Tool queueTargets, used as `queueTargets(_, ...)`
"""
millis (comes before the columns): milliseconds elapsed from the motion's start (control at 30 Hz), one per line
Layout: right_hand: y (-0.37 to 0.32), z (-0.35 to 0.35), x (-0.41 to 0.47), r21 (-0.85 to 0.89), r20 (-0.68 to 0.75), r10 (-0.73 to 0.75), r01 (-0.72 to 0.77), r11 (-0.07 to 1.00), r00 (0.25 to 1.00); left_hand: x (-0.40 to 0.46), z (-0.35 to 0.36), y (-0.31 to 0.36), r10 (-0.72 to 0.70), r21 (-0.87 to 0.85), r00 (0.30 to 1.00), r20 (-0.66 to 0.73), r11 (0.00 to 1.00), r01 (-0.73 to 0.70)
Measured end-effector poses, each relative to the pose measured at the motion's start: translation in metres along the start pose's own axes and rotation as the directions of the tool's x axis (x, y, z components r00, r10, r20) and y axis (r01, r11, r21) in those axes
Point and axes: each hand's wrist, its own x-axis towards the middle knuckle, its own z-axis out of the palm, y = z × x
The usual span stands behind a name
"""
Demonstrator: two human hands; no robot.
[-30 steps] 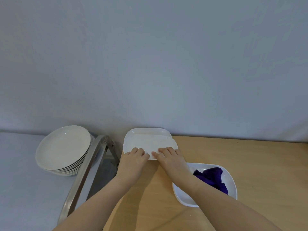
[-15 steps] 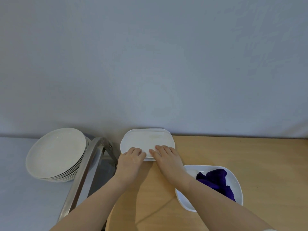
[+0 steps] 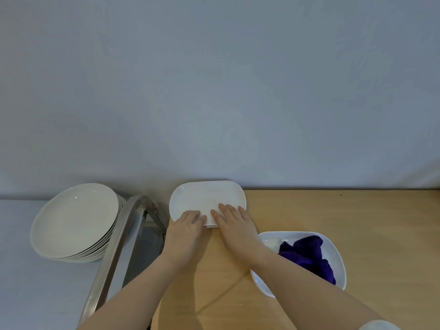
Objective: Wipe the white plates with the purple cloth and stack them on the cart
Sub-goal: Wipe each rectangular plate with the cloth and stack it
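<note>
Head view shows both hands on the near edge of an oblong plate (image 3: 207,198) that lies on the wooden table (image 3: 333,215) against the back wall. The left hand (image 3: 187,228) has its fingers curled over the plate's near-left rim, gripping it. The right hand (image 3: 234,223) lays straighter fingers on top of the near-right part of the plate, pressing rather than pinching; where its thumb sits cannot be told.

The plate's long axis runs left to right, across the person's reach, so both hands meet its long near side and the plate extends away from the fingertips toward the wall. It appears to sit on a second plate, whose edge shows just under the near rim between the hands.

The cart (image 3: 114,253), with its metal rail, stands to the left of the table, and a stack of round plates (image 3: 76,222) rests beyond the rail. The left hand is the nearer one to it, so a move to the stack would probably be sideways, leftward over the rail.

The cloth (image 3: 307,256) lies bunched in another plate (image 3: 335,258) beside the right forearm, held by neither hand, so wiping is not under way.
</note>
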Motion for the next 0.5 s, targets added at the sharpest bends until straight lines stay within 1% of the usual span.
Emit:
queueTargets(100, -0.001, 0.0, 0.0, -0.006, 0.066, 0.031, -0.031, 1.0, 0.997, 0.002, 0.0, 0.001, -0.004, 0.008, 1.0, 0.009, 1.0, 0.004)
queueTargets(200, -0.001, -0.003, 0.001, 0.012, 0.056, 0.062, -0.063, 0.998, 0.997, 0.002, -0.002, 0.004, -0.004, 0.005, 1.0, 0.006, 1.0, 0.004)
queueTargets(233, 0.001, -0.004, 0.0, 0.011, 0.028, 0.044, -0.044, 0.999, 0.999, 0.002, -0.001, 0.004, -0.007, 0.006, 1.0, 0.012, 1.0, 0.006)
queueTargets(267, 0.003, -0.006, 0.0, 0.002, 0.056, 0.01, -0.01, 1.0, 0.998, 0.001, -0.001, 0.005, -0.009, 0.006, 1.0, 0.02, 1.0, 0.009)
queueTargets(300, 0.005, -0.011, 0.0, 0.009, 0.096, 0.004, -0.004, 1.0, 0.995, 0.001, 0.0, 0.005, -0.014, 0.008, 1.0, 0.027, 1.0, 0.014)
queueTargets(333, 0.006, -0.015, -0.002, 0.025, 0.1, 0.006, -0.009, 1.0, 0.995, 0.002, -0.001, 0.007, -0.02, 0.014, 0.999, 0.031, 1.0, 0.019)
queueTargets(433, 0.009, -0.028, -0.011, 0.063, 0.051, 0.018, -0.021, 0.998, 0.999, 0.002, -0.004, 0.022, -0.03, 0.019, 0.999, -0.013, 0.999, 0.03)
queueTargets(500, 0.013, -0.036, -0.02, 0.128, 0.018, 0.067, -0.069, 0.989, 0.998, 0.002, -0.009, 0.041, -0.042, -0.014, 0.999, -0.032, 0.999, 0.042)
